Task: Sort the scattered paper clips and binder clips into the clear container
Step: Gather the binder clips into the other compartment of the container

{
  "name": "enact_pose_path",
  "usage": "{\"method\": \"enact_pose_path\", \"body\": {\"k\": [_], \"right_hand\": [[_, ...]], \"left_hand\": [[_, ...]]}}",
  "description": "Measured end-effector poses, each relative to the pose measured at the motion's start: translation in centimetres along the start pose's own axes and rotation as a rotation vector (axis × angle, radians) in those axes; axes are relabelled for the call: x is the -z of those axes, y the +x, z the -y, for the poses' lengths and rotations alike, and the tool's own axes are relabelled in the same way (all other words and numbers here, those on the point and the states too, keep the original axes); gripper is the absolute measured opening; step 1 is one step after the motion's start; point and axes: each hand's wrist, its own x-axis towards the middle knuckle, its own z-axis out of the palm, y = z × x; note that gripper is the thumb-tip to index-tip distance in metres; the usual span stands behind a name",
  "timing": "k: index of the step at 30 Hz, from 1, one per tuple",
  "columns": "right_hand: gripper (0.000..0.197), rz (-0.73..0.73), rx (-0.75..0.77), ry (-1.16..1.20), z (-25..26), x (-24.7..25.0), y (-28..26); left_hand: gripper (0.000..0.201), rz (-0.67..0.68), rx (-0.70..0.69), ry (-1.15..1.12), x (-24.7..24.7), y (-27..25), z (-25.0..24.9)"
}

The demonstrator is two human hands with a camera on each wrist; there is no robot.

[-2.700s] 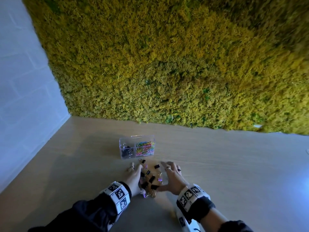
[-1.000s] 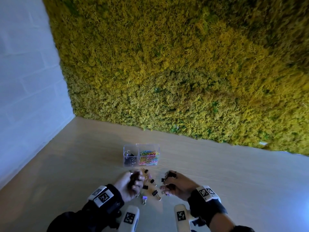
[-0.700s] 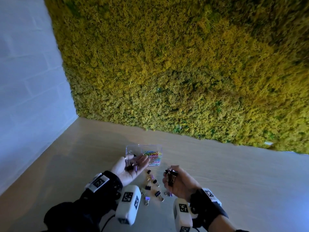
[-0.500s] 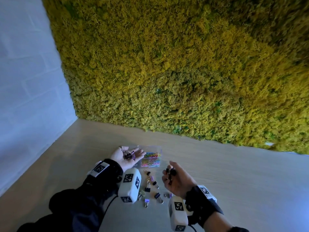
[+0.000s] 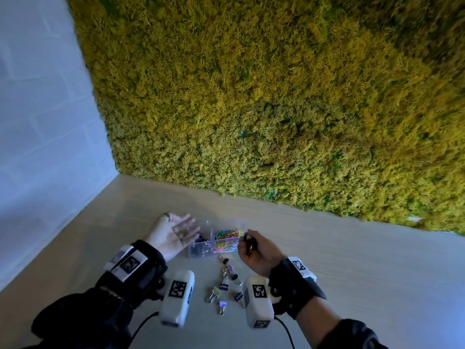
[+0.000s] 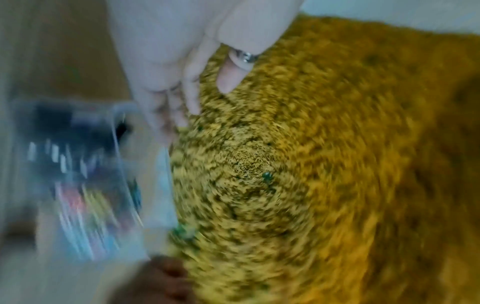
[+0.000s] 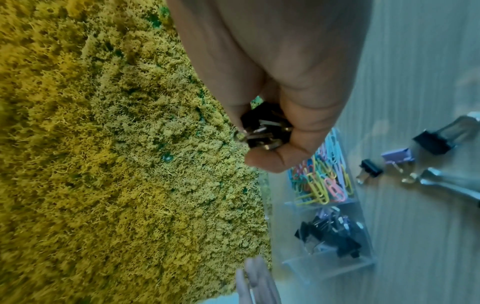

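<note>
the yellow-green moss wall fills most of your view, above the pale wooden table. your left hand lies palm up with fingers straight and released, over the left end of the clear container. your right hand is curled round a bunch of black binder clips, just beside the container's right end. inside it, black binder clips sit in the left compartment and coloured paper clips in the right. loose binder clips lie scattered on the table between your wrists, near the container.
</note>
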Motion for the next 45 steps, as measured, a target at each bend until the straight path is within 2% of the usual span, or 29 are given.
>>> {"method": "enact_pose_path", "body": {"k": [2,3,4,5,7,8,12,17,20,22,26,28,30,33,35,36,37,38,39,40,41,42,43,44,45], "right_hand": [[0.032,0.003,0.008,0.093,-0.2,-1.0,0.2],[0.034,0.017,0.009,0.135,-0.5,-1.7,0.5],[0.037,0.036,0.009,0.166,-0.7,-2.3,0.7],[0.039,0.052,0.014,0.175,-0.9,-2.9,0.9],[0.041,0.07,0.023,0.131,-1.2,-3.9,1.3],[0.04,0.08,0.023,0.102,-1.3,-4.4,1.5],[0.035,0.065,0.046,0.018,-1.8,-5.4,2.6],[0.034,-0.026,0.005,-0.103,-2.4,-6.2,2.7],[0.049,0.012,-0.021,-0.176,-2.2,-6.1,1.8],[0.045,0.077,-0.01,-0.208,-2.2,-6.3,1.2],[0.026,0.099,0.005,-0.23,-2.4,-6.3,1.6],[0.02,0.135,-0.005,-0.312,-2.1,-6.3,1.1],[0.022,0.174,0.028,-0.43,-1.5,-6.0,-0.3],[0.037,0.189,0.111,-0.61,0.2,-5.1,-2.8],[0.038,0.134,0.207,-0.836,1.8,-4.3,-4.5],[0.036,0.07,0.269,-1.01,2.5,-3.4,-5.0],[0.037,-0.004,0.317,-1.206,3.0,-2.1,-5.0],[0.038,-0.094,0.339,-1.401,3.3,-1.1,-5.3],[0.04,-0.195,0.32,-1.576,3.6,0.5,-5.1],[0.043,-0.272,0.26,-1.722,3.7,2.2,-4.8],[0.048,-0.318,0.175,-1.812,3.7,3.8,-4.4],[0.053,-0.329,0.078,-1.866,3.1,5.3,-4.0],[0.058,-0.344,0.054,-1.925,2.4,6.6,-3.6],[0.06,-0.366,0.202,-2.023,1.9,7.6,-3.2],[0.053,-0.402,0.311,-2.009,1.1,7.3,-3.4]], "left_hand": [[0.035,-0.096,-0.241,0.424,-0.1,0.4,0.1],[0.042,-0.123,-0.371,0.709,0.0,0.7,0.3],[0.055,-0.083,-0.453,0.952,0.2,1.4,0.7],[0.07,-0.018,-0.461,1.144,0.5,2.3,1.3],[0.092,0.066,-0.391,1.326,1.2,4.0,2.4],[0.091,0.061,-0.367,1.332,1.6,4.8,2.9],[0.064,0.0,-0.362,1.294,2.2,6.5,3.5],[0.063,-0.011,-0.385,1.272,3.0,7.4,3.4],[0.058,-0.003,-0.433,1.246,3.1,7.4,3.5],[0.054,0.009,-0.457,1.215,3.1,7.1,3.4],[0.057,0.008,-0.468,1.264,2.7,6.7,3.3],[0.062,-0.008,-0.436,1.302,2.5,6.4,3.3],[0.066,0.006,-0.409,1.32,2.5,6.1,3.1],[0.069,0.051,-0.379,1.374,2.5,5.7,2.7],[0.075,0.034,-0.365,1.432,2.2,5.7,2.6],[0.078,-0.007,-0.413,1.485,2.0,5.4,2.6],[0.077,-0.062,-0.521,1.533,1.9,5.0,2.8],[0.072,-0.099,-0.698,1.546,1.7,4.4,3.1],[0.06,-0.113,-0.899,1.531,1.6,3.6,3.5],[0.046,-0.08,-1.023,1.501,1.5,2.6,4.1],[0.035,-0.008,-1.04,1.495,1.4,1.5,4.8],[0.031,0.09,-0.92,1.531,1.2,0.5,5.8],[0.032,0.178,-0.7,1.653,1.2,-0.1,6.9],[0.042,0.24,-0.449,1.826,1.3,-0.3,8.0],[0.054,0.282,-0.249,1.956,1.6,-0.2,9.0]]}}
